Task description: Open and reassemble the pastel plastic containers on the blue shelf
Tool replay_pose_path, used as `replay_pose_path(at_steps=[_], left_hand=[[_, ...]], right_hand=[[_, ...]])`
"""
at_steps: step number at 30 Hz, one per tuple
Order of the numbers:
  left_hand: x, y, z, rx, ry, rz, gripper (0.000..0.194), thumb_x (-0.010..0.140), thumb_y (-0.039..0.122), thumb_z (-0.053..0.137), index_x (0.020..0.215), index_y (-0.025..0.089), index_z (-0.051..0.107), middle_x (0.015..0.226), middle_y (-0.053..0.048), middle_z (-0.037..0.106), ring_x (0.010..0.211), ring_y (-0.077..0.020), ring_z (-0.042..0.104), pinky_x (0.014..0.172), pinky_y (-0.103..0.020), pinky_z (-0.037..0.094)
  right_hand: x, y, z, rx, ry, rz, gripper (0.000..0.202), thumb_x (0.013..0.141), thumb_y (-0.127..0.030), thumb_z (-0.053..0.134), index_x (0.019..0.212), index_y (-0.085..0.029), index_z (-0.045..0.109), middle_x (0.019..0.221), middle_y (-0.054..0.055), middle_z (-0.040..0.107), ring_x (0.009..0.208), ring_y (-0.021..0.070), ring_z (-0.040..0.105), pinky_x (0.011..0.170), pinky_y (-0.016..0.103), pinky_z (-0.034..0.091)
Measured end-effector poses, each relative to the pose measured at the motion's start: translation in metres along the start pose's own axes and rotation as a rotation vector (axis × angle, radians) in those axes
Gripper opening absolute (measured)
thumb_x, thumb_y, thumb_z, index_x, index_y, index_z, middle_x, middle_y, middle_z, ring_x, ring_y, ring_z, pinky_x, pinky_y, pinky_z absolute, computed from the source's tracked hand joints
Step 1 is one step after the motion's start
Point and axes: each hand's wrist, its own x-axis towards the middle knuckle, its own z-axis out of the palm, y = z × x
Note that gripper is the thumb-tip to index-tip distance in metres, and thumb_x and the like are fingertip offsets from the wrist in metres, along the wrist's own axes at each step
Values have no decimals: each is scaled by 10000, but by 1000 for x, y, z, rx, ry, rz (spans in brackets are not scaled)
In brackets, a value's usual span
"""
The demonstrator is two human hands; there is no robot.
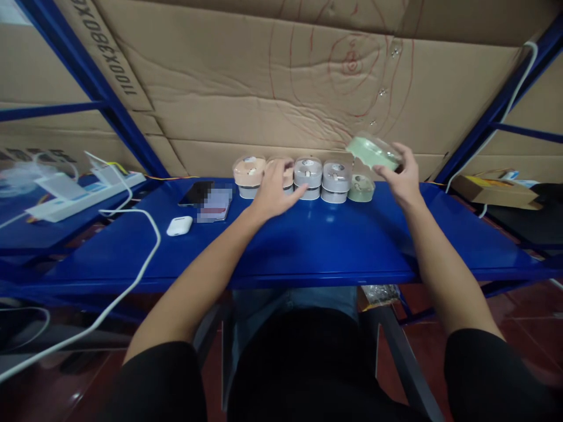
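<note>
Round clear-lidded containers stand in a row of short stacks along the back of the blue table. My left hand (278,190) rests over the second stack from the left, its fingers on the orange container (288,166) and its thumb spread toward the grey container (308,170). At the far left of the row is another orange container (248,170). My right hand (401,174) holds a tilted green container (373,150) in the air, above and right of the single green container (361,189). A purplish container (336,174) tops the stack left of that one.
On the blue table (334,246) at left lie a white earbud case (179,225) and phones (214,205). A power strip (83,196) with white cables is further left. Cardboard (220,88) stands behind, and a small box (497,192) sits right.
</note>
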Motion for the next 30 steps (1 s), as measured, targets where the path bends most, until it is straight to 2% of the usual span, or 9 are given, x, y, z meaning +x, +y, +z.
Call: replay_pose_path(at_steps=[3,6,10,14,18,22,24,26,30], left_hand=[[-9,2,7,-235,-198,0,965,873,676,850,1647,247,465,1628,-234,648,1484,-410,679,1265,-599,549],[-12,-2,10,-389,-370,-43,1136,769,650,945,1702,263,424,1667,-264,637,1538,-445,664,1253,-643,555],[-21,-1,16,-345,-540,-87,1204,656,620,1028,1674,248,505,1554,-240,721,1499,-467,696,1263,-698,538],[-31,9,29,-248,-539,-18,1207,621,639,1046,1638,223,547,1568,-228,704,1483,-507,682,1249,-712,546],[-33,15,32,-262,-556,10,1238,652,624,1035,1689,219,495,1605,-224,676,1496,-515,664,1231,-695,559],[-29,13,21,-260,-599,-2,1460,596,652,1080,1794,216,369,1611,-239,656,1496,-522,651,1250,-681,529],[-28,13,16,-232,-619,1,1448,628,661,1068,1812,219,360,1584,-231,667,1455,-499,674,1231,-655,540],[-27,15,13,-170,-651,25,1224,732,668,1009,1757,240,495,1536,-197,693,1416,-463,693,1227,-627,540],[-30,22,16,-96,-697,101,569,936,635,847,1364,260,865,1479,-156,695,1374,-390,710,1256,-572,519]], right_hand=[[-19,-32,3,211,-345,-128,936,770,-728,890,1558,-276,667,1573,143,729,1441,447,705,1227,671,574],[-39,-53,17,323,-723,-167,969,735,-675,965,1587,-310,681,1630,113,715,1501,438,677,1303,653,527],[-58,-54,37,259,-1007,-190,1017,736,-599,993,1646,-306,647,1701,125,670,1568,448,632,1339,690,492],[-73,-53,51,155,-1003,-230,1172,668,-650,1031,1677,-221,615,1670,201,679,1527,488,656,1316,718,509],[-79,-65,54,122,-914,-344,1057,711,-661,1012,1621,-247,670,1591,180,737,1446,470,707,1269,687,552],[-61,-68,31,99,-901,-310,931,795,-638,944,1606,-272,673,1516,133,781,1365,430,744,1209,629,586],[-46,-62,11,53,-909,-228,846,838,-677,889,1562,-281,704,1454,121,803,1317,420,754,1178,612,596],[-32,-52,-8,-36,-912,-103,801,877,-753,823,1521,-286,732,1334,114,836,1221,410,778,1111,600,618],[-17,-30,-28,-209,-1030,141,799,910,-869,701,1437,-273,778,1072,99,864,1030,383,804,992,570,643]])
